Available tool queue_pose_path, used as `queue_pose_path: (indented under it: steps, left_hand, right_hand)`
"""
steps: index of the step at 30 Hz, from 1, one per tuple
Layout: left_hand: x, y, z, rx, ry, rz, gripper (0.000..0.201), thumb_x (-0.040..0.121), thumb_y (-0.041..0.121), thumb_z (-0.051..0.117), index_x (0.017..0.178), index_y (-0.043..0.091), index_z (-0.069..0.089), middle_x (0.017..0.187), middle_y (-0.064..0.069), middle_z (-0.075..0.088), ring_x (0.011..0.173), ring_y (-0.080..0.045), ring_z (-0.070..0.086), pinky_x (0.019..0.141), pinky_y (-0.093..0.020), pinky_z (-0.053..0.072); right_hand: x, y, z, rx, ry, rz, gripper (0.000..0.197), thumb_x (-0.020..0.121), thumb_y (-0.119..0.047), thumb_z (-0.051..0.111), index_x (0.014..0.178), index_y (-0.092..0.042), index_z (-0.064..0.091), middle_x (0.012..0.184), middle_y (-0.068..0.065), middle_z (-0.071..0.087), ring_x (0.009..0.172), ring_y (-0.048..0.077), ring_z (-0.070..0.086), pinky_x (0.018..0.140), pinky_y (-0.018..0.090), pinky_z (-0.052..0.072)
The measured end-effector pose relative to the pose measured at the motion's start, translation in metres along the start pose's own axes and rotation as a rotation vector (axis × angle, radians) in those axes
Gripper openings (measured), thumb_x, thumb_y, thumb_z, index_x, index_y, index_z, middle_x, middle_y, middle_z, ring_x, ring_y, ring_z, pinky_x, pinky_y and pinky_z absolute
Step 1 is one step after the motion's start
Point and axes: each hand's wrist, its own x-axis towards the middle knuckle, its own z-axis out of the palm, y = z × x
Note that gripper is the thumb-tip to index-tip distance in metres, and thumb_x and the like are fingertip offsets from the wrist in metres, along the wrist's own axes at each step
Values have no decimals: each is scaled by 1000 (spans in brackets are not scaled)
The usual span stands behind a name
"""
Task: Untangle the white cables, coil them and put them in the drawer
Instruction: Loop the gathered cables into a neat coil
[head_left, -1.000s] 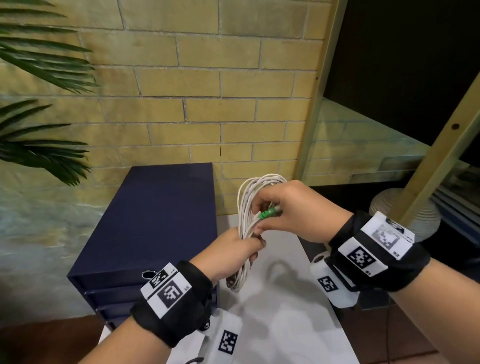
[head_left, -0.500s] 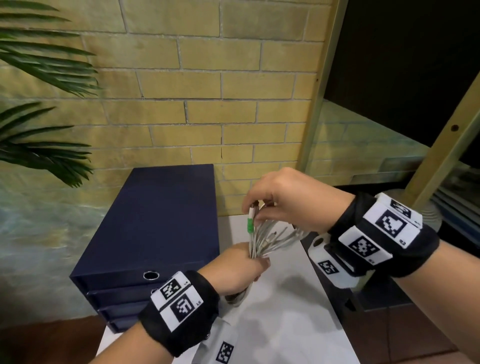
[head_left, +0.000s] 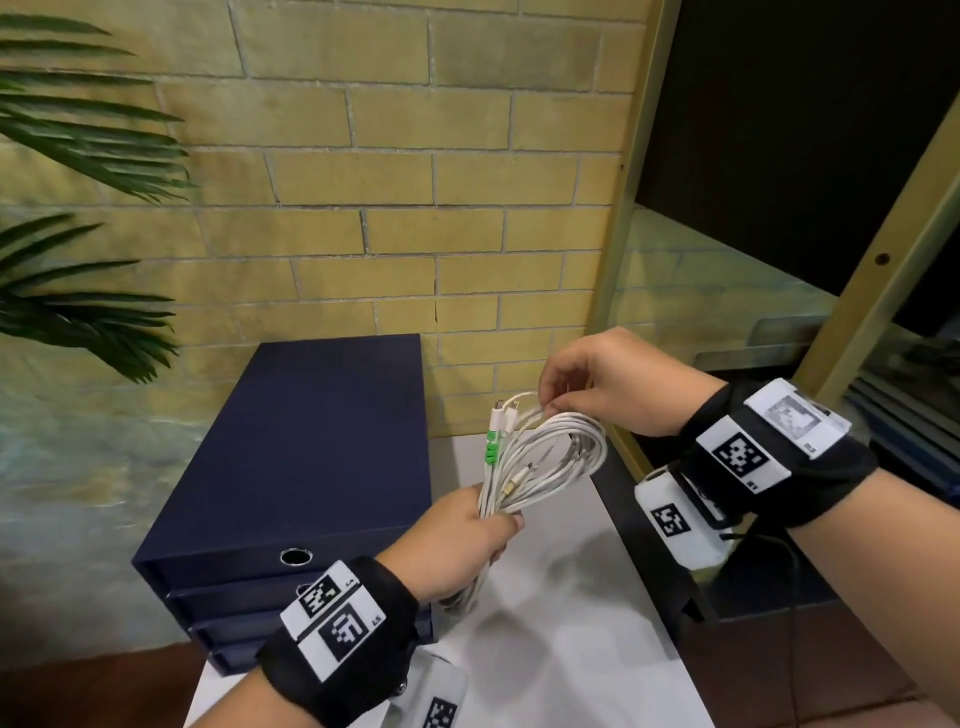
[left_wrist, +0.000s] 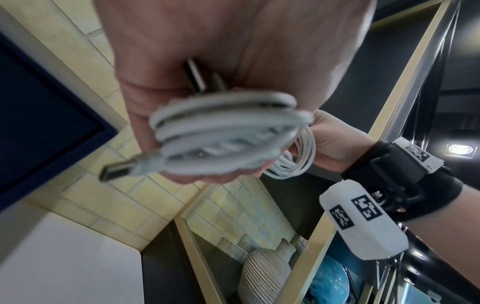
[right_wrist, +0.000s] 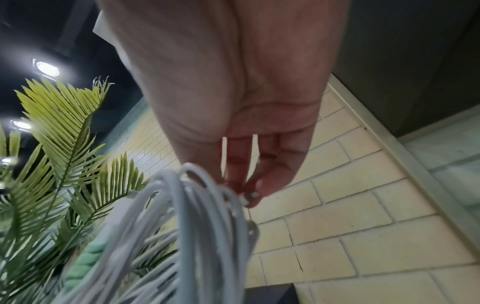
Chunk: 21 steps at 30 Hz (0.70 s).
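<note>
The left hand (head_left: 457, 540) is clenching the lower end of the bundle of thin white cables (head_left: 540, 462), which is looking largely gathered into loops and hanging in the air just right of the dark blue stack of drawers (head_left: 311, 467), above the white worktop (head_left: 571, 649). The right hand (head_left: 608, 384) is pinching a loose plug end at the top of the bundle, so coiling seems nearly finished. Every drawer is looking closed, so stowing is yet to come.
</note>
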Motion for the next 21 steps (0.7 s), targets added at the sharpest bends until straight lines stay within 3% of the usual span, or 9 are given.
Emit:
queue_pose_path:
  steps: [4,8,11,14,17,21]
  left_hand:
    - [3,-3,-1,-26,47,-56,24,91,22,53,67,18,49,56,6,49,58,-14,44,61,-27,36]
    - [5,-4,-4,-49,88,-111,22,90,22,53,69,15,49,58,2,50,61,-18,45,64,-30,36]
    - [5,-1,-3,-58,101,-112,26,90,22,53,66,16,46,57,3,48,58,-16,44,61,-29,36]
    - [6,4,-2,-50,100,-95,28,91,22,53,65,16,46,56,3,49,57,-16,45,62,-29,36]
    - [6,5,-5,-66,92,-104,23,90,22,53,69,15,49,57,3,49,60,-17,45,65,-30,37]
    - [3,2,-11,-34,97,-128,30,90,23,55,61,16,47,53,5,48,55,-15,43,62,-30,35]
  right_hand:
    - [-6,-1,1,31,77,19,7,83,-21,67,82,-19,73,76,-4,70,71,4,60,69,25,47]
    - [-14,-3,6,45,76,-3,19,85,-37,65,92,-22,72,84,-3,70,79,11,63,74,30,52]
    - [-18,-4,14,71,48,-41,29,79,-23,73,107,-27,67,94,-6,69,84,6,63,78,22,51]
    - [-18,-5,20,93,67,-75,34,79,-9,69,109,-25,66,99,-6,71,93,6,63,84,25,49]
    - [-19,-5,18,85,79,-78,31,82,-12,64,111,-25,63,97,-5,69,89,9,62,81,27,49]
    - [-21,-2,10,134,66,-59,40,84,-17,66,121,-26,54,98,-4,56,81,13,59,75,20,47]
